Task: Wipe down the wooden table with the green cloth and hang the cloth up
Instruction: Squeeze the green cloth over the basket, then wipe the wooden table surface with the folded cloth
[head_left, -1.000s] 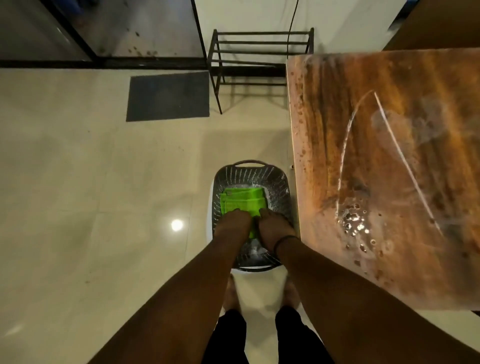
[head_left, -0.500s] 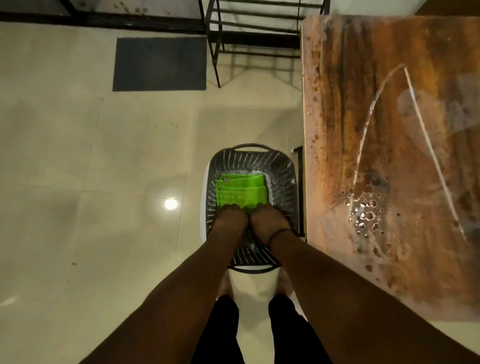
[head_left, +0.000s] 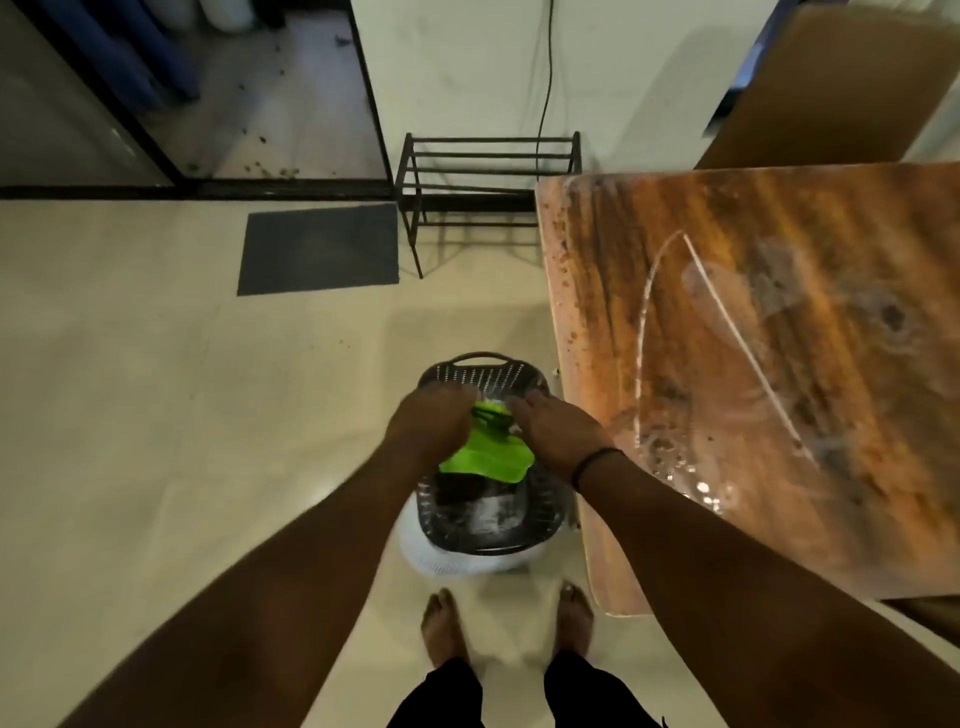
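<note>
Above the basket (head_left: 540, 525), the left hand (head_left: 431, 421) grips the cloth (head_left: 488, 457) by its top, the right hand (head_left: 558, 431) pinches the same edge beside it, and the table (head_left: 779, 364), wet and speckled, lies just right, nearer the right hand.

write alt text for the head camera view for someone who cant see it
Both hands, left hand and right hand, hold a green cloth above a dark slotted basket on the floor. A wet, stained wooden table stands to the right.
</note>
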